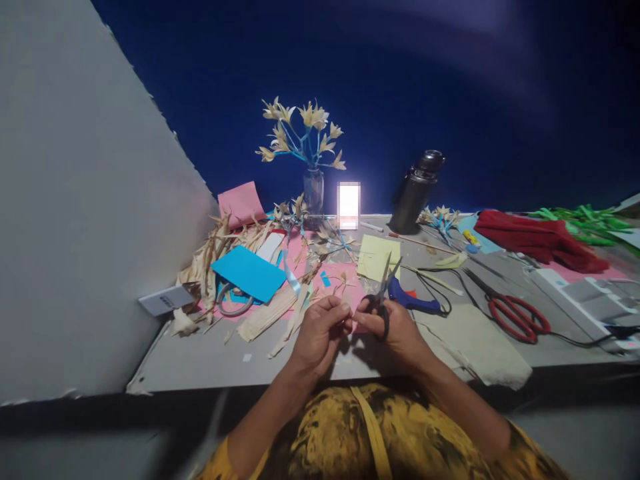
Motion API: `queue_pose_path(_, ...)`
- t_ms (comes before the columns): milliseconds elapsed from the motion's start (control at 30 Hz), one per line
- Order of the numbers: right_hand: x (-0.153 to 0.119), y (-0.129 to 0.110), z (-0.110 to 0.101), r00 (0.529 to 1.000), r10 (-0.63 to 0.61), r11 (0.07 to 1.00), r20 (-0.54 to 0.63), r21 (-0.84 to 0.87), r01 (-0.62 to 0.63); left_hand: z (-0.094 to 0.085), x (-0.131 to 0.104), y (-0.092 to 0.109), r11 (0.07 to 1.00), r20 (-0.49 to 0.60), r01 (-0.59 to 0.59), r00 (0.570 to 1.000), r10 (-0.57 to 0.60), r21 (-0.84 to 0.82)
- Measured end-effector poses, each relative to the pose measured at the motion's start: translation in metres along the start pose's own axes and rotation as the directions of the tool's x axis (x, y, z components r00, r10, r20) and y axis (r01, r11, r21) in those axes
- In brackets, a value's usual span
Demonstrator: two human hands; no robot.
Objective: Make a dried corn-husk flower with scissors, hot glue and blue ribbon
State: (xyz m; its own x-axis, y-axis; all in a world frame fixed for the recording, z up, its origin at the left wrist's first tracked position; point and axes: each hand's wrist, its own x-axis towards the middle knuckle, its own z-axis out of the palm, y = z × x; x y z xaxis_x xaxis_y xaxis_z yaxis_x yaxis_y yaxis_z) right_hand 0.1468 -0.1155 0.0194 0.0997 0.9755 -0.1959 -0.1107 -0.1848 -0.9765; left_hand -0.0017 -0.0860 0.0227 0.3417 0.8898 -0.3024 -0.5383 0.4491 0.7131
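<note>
Just above the table's front edge, my left hand (320, 331) is closed in a pinch; whatever its fingertips hold is too small to make out. My right hand (400, 333) has a pair of black-handled scissors (385, 293) in its grip, with the slightly parted blades pointing up and away from me. Fingertips of both hands nearly meet over pink paper (345, 275) strewn with scraps. Right behind the scissors lies a blue glue gun (413, 298). A yellow paper square (379, 257) rests beyond them.
Dried husks (265, 312) and blue paper (249, 273) pile up on the left. A glass vase (313, 192) of husk flowers (313, 117) and a dark flask (414, 193) stand at the back. Rightward lie red-handled shears (519, 318), red cloth (535, 239) and a white device (575, 307).
</note>
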Motion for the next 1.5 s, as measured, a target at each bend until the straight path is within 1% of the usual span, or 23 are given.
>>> queue_pose_path(100,0.001,-0.011,0.001,0.999,-0.033,0.999,-0.02,-0.01,0.033,0.0,-0.004,0.0,0.998,0.011,0.025,1.0,-0.026,0.052)
queue_pose_path(233,-0.004,-0.019,0.005,0.998,-0.049,0.998,0.032,-0.029,0.05,-0.001,-0.013,0.001,0.993,0.072,0.032,0.997,-0.041,0.115)
queue_pose_path(300,-0.008,-0.02,0.008,0.998,-0.043,0.998,0.042,-0.035,0.044,-0.002,-0.017,0.0,0.994,0.101,0.035,0.994,-0.046,0.107)
queue_pose_path(433,-0.014,-0.019,0.012,0.999,-0.03,0.999,-0.025,-0.033,0.029,-0.004,-0.019,-0.008,0.996,0.145,0.066,0.987,-0.074,0.055)
queue_pose_path(500,-0.016,-0.018,0.012,1.0,0.002,0.999,-0.016,0.035,-0.002,-0.005,-0.015,-0.014,0.998,0.191,0.057,0.98,-0.062,0.03)
queue_pose_path(600,-0.014,-0.018,0.008,0.998,0.044,0.984,0.041,0.172,-0.051,-0.004,-0.008,-0.022,0.999,0.284,0.047,0.958,-0.04,-0.019)
queue_pose_path(667,-0.011,-0.019,0.003,0.999,0.036,0.976,0.019,0.216,-0.039,-0.003,-0.003,-0.025,0.996,0.334,0.072,0.941,-0.048,-0.06)
queue_pose_path(733,-0.008,-0.021,0.0,1.0,0.025,0.972,-0.006,0.232,-0.023,-0.002,0.0,-0.026,0.992,0.347,0.087,0.936,-0.05,-0.091)
queue_pose_path(800,-0.006,-0.024,-0.001,0.999,0.039,0.978,0.0,0.207,-0.038,-0.001,0.001,-0.026,0.995,0.316,0.068,0.948,-0.043,-0.07)
queue_pose_path(900,-0.003,-0.023,0.001,0.997,0.069,0.988,-0.018,0.137,-0.066,-0.001,0.002,-0.026,0.999,0.205,0.001,0.979,-0.011,0.049)
queue_pose_path(967,0.0,-0.019,0.004,0.997,0.07,0.986,-0.023,0.156,-0.066,-0.003,0.004,-0.026,0.996,0.161,-0.014,0.987,-0.001,0.091)
queue_pose_path(1133,0.011,-0.008,0.008,0.99,0.104,0.934,0.096,0.334,-0.131,-0.009,0.008,-0.024,0.998,0.191,0.034,0.981,-0.043,0.052)
queue_pose_path(1200,0.015,-0.008,0.003,0.991,0.101,0.935,0.089,0.332,-0.125,-0.009,0.01,-0.022,0.998,0.209,0.042,0.977,-0.049,0.04)
queue_pose_path(1267,0.019,-0.009,-0.007,0.998,0.063,0.967,0.015,0.248,-0.065,-0.009,0.011,-0.018,0.999,0.211,0.049,0.976,-0.05,0.007)
queue_pose_path(1333,0.021,-0.008,-0.018,0.998,0.004,0.996,-0.055,0.094,0.001,-0.008,0.012,-0.014,0.998,0.184,0.056,0.982,-0.049,-0.034)
queue_pose_path(1367,0.021,-0.007,-0.023,0.999,-0.005,1.0,-0.052,0.021,0.006,-0.007,0.012,-0.013,0.997,0.16,0.056,0.986,-0.048,-0.047)
queue_pose_path(1433,0.019,-0.003,-0.029,0.999,0.032,0.999,0.015,-0.043,-0.031,-0.006,0.013,-0.01,0.998,0.102,0.051,0.994,-0.047,-0.033)
queue_pose_path(1500,0.014,0.002,-0.029,0.987,0.086,0.995,0.134,-0.067,-0.078,-0.005,0.012,-0.01,0.999,0.078,0.043,0.996,-0.044,0.01)
